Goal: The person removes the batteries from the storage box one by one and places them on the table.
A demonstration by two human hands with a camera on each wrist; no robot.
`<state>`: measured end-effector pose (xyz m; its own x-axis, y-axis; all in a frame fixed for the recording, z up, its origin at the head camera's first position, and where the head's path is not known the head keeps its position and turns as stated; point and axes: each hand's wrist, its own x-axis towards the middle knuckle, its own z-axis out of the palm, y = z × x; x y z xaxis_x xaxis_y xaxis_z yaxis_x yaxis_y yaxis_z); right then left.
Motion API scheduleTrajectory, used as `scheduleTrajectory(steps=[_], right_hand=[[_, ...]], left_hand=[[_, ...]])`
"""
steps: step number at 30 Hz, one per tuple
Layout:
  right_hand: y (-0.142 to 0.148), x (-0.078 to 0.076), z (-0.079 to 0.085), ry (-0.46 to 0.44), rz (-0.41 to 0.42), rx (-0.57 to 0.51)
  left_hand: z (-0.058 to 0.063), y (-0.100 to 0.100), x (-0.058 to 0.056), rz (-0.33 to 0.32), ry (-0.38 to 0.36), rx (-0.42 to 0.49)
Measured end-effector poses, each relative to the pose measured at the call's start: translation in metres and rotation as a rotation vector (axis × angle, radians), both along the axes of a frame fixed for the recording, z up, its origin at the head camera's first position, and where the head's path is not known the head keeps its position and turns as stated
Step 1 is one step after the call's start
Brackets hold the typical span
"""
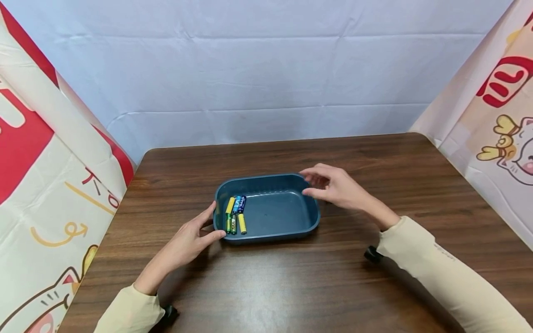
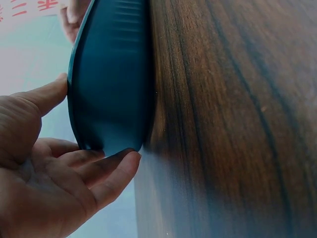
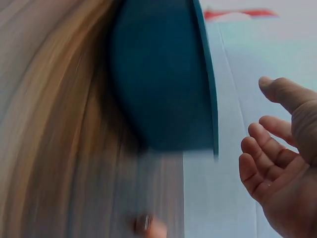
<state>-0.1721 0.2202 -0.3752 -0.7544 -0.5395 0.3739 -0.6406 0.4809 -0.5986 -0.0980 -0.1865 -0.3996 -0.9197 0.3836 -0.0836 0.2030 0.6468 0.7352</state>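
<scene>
The drape at your left point(image 1: 54, 203) bore a tilted letter "K"; the labels on the batteries point(image 1: 234, 223) were too small to read. The dark blue tray point(image 1: 275, 212) sat on the wooden table point(image 1: 266, 286), yellow, green and blue batteries clustered at its left end. Your left hand point(image 1: 189, 240), fingers spread, touched that end; your right hand point(image 1: 338, 187), thumb and fingers apart, hovered near the other.
</scene>
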Motion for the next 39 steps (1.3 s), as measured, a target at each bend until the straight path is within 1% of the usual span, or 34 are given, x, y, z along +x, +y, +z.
scheduleTrajectory(steps=[5, 9, 12, 16, 19, 22, 26, 33, 39], right_hand=[[-0.047, -0.001, -0.001, -0.054, 0.076, 0.007], [-0.079, -0.003, -0.009, -0.085, 0.116, 0.035], [-0.098, -0.004, -0.015, -0.117, 0.137, 0.067], [-0.117, -0.003, -0.022, -0.192, 0.167, 0.127], [-0.126, -0.002, -0.026, -0.245, 0.183, 0.180], [-0.134, -0.001, -0.029, -0.269, 0.181, 0.213], [-0.141, 0.001, -0.031, -0.271, 0.166, 0.234], [-0.148, 0.004, -0.035, -0.317, 0.131, 0.282], [-0.152, 0.003, -0.040, -0.311, 0.105, 0.318]], left_hand=[[0.001, 0.001, 0.001, 0.000, -0.001, 0.013], [0.001, 0.001, 0.001, -0.002, -0.003, 0.016], [0.001, 0.001, 0.000, -0.007, -0.005, 0.020], [0.000, 0.001, 0.000, -0.011, -0.008, 0.024], [0.000, 0.001, 0.000, -0.013, -0.005, 0.021], [0.000, 0.000, 0.001, -0.012, -0.005, 0.024], [0.001, 0.000, 0.001, -0.016, -0.007, 0.032], [-0.001, 0.000, 0.000, -0.012, -0.007, 0.027], [-0.001, 0.000, 0.001, -0.011, -0.006, 0.025]])
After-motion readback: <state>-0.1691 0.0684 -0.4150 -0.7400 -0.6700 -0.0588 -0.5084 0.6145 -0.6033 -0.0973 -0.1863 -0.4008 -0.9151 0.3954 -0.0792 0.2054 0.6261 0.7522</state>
